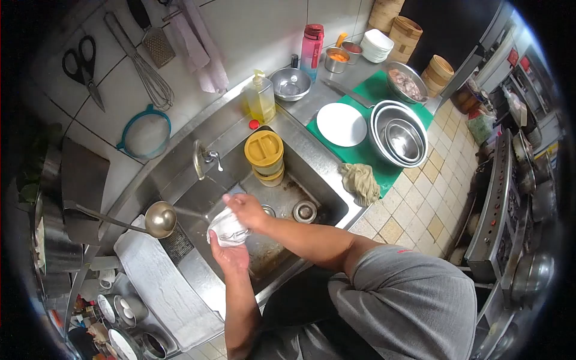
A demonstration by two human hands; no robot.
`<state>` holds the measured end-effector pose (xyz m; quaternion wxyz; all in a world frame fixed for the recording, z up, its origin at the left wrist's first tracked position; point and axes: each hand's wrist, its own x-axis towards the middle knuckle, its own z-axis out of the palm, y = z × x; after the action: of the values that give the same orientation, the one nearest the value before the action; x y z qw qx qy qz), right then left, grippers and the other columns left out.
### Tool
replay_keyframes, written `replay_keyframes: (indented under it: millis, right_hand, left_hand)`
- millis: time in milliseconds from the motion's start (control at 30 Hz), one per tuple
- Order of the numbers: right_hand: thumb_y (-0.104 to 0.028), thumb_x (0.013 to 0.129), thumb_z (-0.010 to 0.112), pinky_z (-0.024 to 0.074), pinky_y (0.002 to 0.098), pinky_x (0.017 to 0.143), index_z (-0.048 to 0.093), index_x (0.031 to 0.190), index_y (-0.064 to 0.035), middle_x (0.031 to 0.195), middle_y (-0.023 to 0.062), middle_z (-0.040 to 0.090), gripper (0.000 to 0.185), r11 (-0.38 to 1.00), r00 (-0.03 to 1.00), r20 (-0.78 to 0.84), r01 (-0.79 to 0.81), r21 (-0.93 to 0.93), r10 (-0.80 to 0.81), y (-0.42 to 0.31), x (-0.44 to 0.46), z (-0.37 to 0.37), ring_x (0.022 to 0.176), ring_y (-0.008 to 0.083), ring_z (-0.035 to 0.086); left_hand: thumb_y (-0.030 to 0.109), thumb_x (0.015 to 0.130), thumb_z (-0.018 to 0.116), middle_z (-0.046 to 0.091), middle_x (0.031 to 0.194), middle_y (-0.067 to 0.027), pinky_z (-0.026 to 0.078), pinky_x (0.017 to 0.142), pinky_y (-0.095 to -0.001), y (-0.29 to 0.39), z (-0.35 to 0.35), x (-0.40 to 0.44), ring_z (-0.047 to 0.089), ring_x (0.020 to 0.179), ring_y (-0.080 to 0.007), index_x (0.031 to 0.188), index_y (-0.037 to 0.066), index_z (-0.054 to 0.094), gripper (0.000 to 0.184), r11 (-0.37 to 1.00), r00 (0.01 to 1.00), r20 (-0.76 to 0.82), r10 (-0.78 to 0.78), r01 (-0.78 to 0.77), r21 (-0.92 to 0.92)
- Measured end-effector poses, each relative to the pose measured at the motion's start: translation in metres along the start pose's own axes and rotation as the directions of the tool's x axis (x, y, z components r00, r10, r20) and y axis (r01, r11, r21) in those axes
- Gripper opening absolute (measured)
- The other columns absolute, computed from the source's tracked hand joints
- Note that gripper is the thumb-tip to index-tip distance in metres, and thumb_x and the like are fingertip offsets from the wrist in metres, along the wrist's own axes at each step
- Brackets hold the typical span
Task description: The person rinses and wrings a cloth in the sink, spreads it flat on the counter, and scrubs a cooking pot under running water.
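Observation:
Over the steel sink, a bunched white cloth is held between both hands. My left hand grips it from below, thumb up along its left side. From above, my right hand closes over the cloth's upper right part. What the cloth may wrap is hidden. Beyond my hands, a yellow-lidded container stands in the sink near the faucet. A metal ladle lies to the left of my hands, its bowl by the sink's edge.
A white towel is spread left of the sink. On the right, a green cutting board carries a white plate, nested metal bowls, a crumpled cloth and a knife. A soap bottle stands behind the sink.

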<state>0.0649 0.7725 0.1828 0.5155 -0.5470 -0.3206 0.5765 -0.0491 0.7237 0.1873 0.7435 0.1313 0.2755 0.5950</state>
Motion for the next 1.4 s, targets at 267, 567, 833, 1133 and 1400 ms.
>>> replay_keyframes:
  millis: [267,567,833,1133,1400]
  right_hand:
    - [-0.02,0.082,0.07,0.0451,0.0331,0.077,0.058,0.073,-0.0026,0.076,0.0108,0.062,0.024,0.737,0.717,0.461,0.652,-0.179,-0.522,-0.015,-0.028,0.0,0.08,0.0187,0.059]
    - [-0.022,0.067,0.078,0.0511,0.0419,0.078,0.059,0.108,-0.0044,0.11,0.0168,0.061,0.047,0.996,0.715,0.698,-0.083,0.032,0.037,-0.056,-0.028,-0.037,0.087,0.0323,0.063]
    - [-0.021,0.065,0.07,0.0501,0.0402,0.074,0.063,0.093,-0.0026,0.089,0.0191,0.065,0.034,0.812,0.771,0.634,0.403,-0.423,-0.052,0.013,-0.026,-0.05,0.082,0.0325,0.063]
    - [-0.032,0.073,0.065,0.0501,0.0454,0.078,0.069,0.09,-0.0068,0.088,0.0192,0.068,0.03,0.594,0.755,0.487,0.163,-0.788,0.439,0.112,-0.07,-0.087,0.085,0.0353,0.065]
    - [-0.042,0.077,0.066,0.0492,0.0416,0.085,0.066,0.104,-0.011,0.101,0.0134,0.067,0.041,0.548,0.767,0.431,0.125,-0.827,0.476,0.115,-0.066,-0.101,0.098,0.0306,0.063]
  left_hand:
    - [0.037,0.095,0.049,0.061,0.109,-0.0085,0.048,0.089,-0.0402,0.015,0.023,0.008,0.059,0.102,-0.0232,0.113,0.011,0.055,0.033,0.993,0.992,-0.114,-0.059,0.07,0.094]
    - [0.002,0.079,0.067,0.062,0.089,-0.0092,0.052,0.074,-0.0339,0.018,0.058,0.023,0.061,0.081,-0.0196,0.105,-0.001,0.056,0.028,0.868,0.962,0.085,0.259,-0.271,0.417]
    - [0.024,0.089,0.065,0.055,0.068,-0.0013,0.039,0.05,-0.025,-0.028,0.023,0.036,0.046,0.055,-0.0094,0.09,0.004,0.063,0.02,0.719,0.96,-0.233,0.158,0.05,0.693]
    - [0.025,0.091,0.059,0.049,0.058,-0.0014,0.035,0.046,-0.0284,-0.122,-0.082,0.012,0.043,0.049,-0.0119,0.082,0.0,0.061,0.026,0.225,0.944,-0.33,-0.033,0.328,0.917]
    - [0.031,0.086,0.062,0.064,0.073,-0.0116,0.047,0.061,-0.0341,-0.123,-0.062,0.0,0.058,0.064,-0.0208,0.096,-0.002,0.064,0.034,0.297,0.924,-0.377,0.068,0.342,0.892]
